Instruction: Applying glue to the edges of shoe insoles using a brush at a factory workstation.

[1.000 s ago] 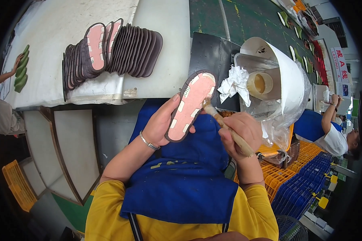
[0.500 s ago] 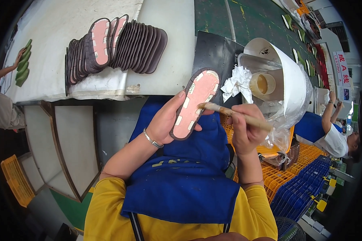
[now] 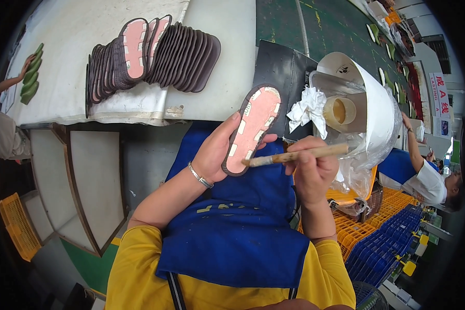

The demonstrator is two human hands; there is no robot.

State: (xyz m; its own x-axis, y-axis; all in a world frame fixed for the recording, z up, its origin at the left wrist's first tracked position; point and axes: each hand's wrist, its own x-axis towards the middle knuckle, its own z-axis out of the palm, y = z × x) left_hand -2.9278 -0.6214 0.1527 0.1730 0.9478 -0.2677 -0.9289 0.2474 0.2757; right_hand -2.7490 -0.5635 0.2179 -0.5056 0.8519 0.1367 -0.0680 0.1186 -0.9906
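My left hand [image 3: 217, 147] grips a shoe insole [image 3: 254, 124], its pink face with white tabs along a dark edge turned up toward me. The thumb lies along its left side and fingertips show past the right side. In my right hand [image 3: 315, 170] is a brush [image 3: 294, 154] with a wooden handle, held between thumb and fingers. Its bristle tip touches the insole near the lower end. To the right, a tub of yellowish liquid [image 3: 339, 111] stands inside a white curved container [image 3: 369, 88], beside a crumpled white tissue [image 3: 307, 111].
On the pale table [image 3: 227, 57] at the upper left stands a row of dark insoles [image 3: 186, 57], several with pink faces showing. A green conveyor belt [image 3: 336, 31] runs beyond. Yellow and blue crates [image 3: 377, 237] stand at the right, near another person [image 3: 423, 181].
The brush tip has moved from the middle of the insole down to its lower end. The brush handle lies flatter now. My left hand keeps its hold, nearly still.
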